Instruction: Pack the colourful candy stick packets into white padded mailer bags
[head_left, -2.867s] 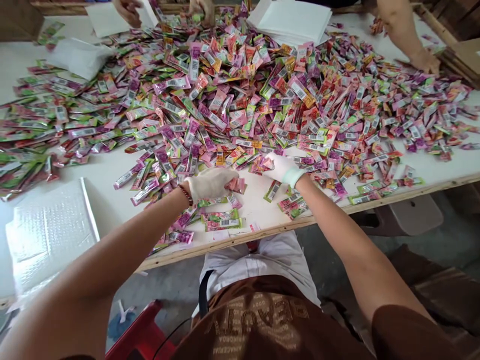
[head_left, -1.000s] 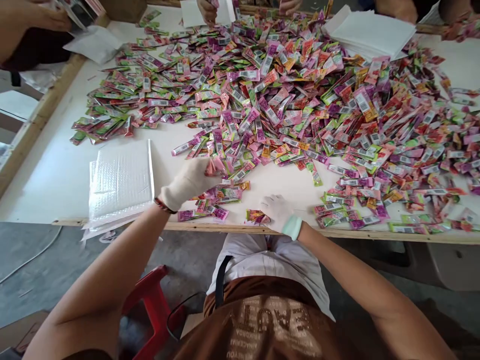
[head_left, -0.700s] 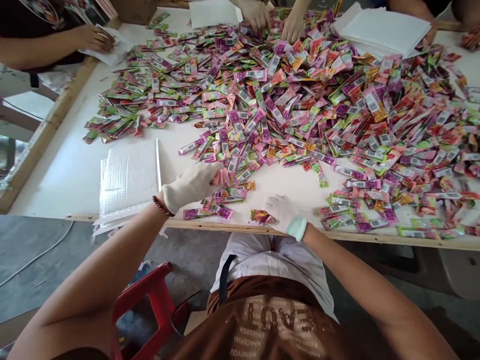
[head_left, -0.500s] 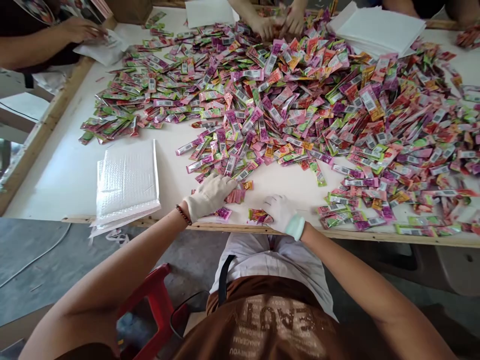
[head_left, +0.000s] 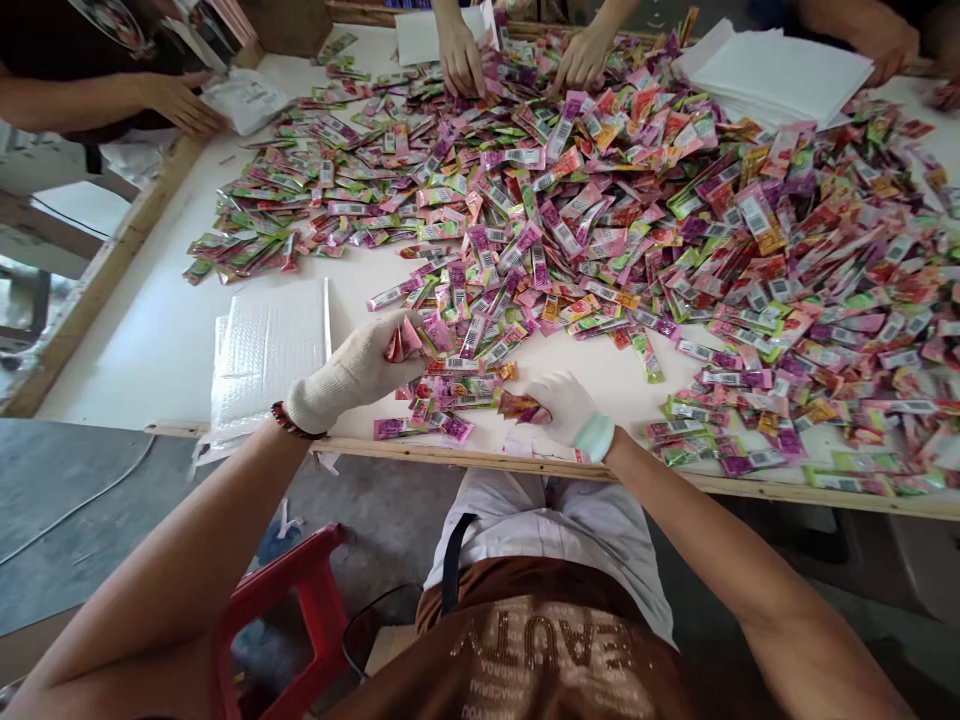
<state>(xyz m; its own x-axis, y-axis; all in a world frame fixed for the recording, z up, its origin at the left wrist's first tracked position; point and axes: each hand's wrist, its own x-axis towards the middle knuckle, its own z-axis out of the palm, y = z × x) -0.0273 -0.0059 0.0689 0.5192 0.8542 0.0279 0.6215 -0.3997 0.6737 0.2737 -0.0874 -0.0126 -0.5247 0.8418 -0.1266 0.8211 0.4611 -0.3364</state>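
Note:
My left hand (head_left: 360,368), in a white knit glove, is closed around several small pink sachets (head_left: 405,340) just above the table, right of the white bubble mailers (head_left: 270,345). Gloved too, my right hand (head_left: 564,408) grips a small bunch of sachets (head_left: 523,408) near the table's front edge. Between my hands lie loose stick sachets (head_left: 459,388), purple, pink and green, some showing barcodes. A smaller group of sachets (head_left: 426,422) rests by the edge below my left hand. Behind both hands spreads a large heap of sachets (head_left: 570,220).
Across the table a co-worker's hands (head_left: 459,62) reach into the heap. At the left another person's hand (head_left: 184,100) is beside a white packet (head_left: 246,100). White mailers (head_left: 776,72) are stacked at the back right. A red stool (head_left: 322,600) stands below the table.
My left hand has lifted and moved left with pink sachets. My right hand has raised its bunch off the table. The co-worker's hands across the table have spread apart.

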